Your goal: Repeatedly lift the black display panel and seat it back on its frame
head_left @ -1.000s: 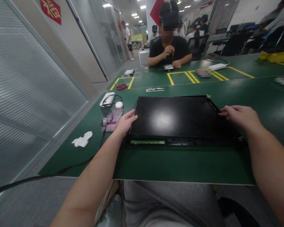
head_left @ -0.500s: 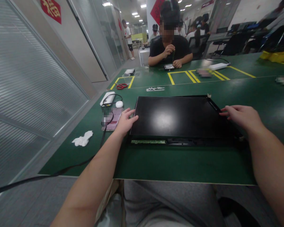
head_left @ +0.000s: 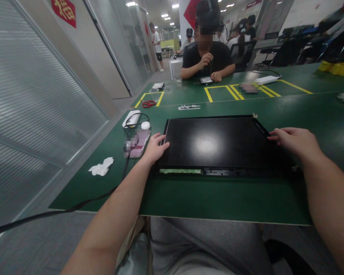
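A black flat display panel (head_left: 209,143) lies face up in a dark frame (head_left: 232,172) on the green table. A strip of green circuit board (head_left: 180,171) shows along the frame's near edge. My left hand (head_left: 156,148) grips the left edge, its thumb on the border and its fingers along the side. At the right edge my right hand (head_left: 294,140) has its fingertips pinched on the rim; some of its fingers are hidden. A small pale tab (head_left: 255,115) sticks up at the far right corner.
Left of the panel lie a phone (head_left: 140,143), a white power bank (head_left: 131,119), a small white case (head_left: 145,125), a black strap (head_left: 88,200) and crumpled tissue (head_left: 101,167). Red scissors (head_left: 148,103) lie farther off. A person (head_left: 208,57) sits across the table (head_left: 218,202).
The panel has shifted slightly right and down within the frame, so more of the frame's left and far borders shows. Both hands stay at the side edges.
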{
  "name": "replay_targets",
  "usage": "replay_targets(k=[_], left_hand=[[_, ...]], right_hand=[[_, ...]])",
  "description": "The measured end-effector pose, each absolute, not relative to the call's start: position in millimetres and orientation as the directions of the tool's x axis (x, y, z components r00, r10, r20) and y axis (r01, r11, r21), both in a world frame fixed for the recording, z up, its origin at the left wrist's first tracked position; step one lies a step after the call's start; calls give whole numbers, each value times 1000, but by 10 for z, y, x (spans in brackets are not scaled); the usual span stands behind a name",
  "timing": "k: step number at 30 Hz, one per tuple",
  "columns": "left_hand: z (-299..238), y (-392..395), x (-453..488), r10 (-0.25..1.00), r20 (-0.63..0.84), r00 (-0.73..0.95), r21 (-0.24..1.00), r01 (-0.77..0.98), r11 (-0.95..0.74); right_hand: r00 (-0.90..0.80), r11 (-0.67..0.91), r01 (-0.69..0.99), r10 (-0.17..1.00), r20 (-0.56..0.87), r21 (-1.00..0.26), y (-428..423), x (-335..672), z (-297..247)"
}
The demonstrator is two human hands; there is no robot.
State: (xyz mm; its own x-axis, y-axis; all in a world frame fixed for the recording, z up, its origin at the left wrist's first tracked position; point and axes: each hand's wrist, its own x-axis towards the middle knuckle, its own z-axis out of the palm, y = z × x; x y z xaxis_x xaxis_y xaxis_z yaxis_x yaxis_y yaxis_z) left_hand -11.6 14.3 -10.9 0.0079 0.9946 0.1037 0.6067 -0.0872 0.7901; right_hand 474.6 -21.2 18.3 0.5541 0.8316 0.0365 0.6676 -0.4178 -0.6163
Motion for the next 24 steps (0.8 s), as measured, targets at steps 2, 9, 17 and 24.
replay_targets(k=[2, 9, 17, 24], left_hand=[[-88, 126, -102, 995, 97, 8, 769, 634, -80], [-56, 103, -67, 995, 96, -8, 721, 690, -65], [-109, 119, -89, 994, 113, 1, 723, 686, -83], [-124, 126, -104, 991, 130, 13, 714, 693, -103]], right_hand=[[564, -429, 658, 826, 27, -619, -219, 4729, 198], [571, -434, 643, 821, 17, -632, -235, 4693, 236], [556, -425, 648, 831, 12, -632, -223, 4754, 186], [553, -434, 656, 833, 3, -618, -193, 4794, 146]])
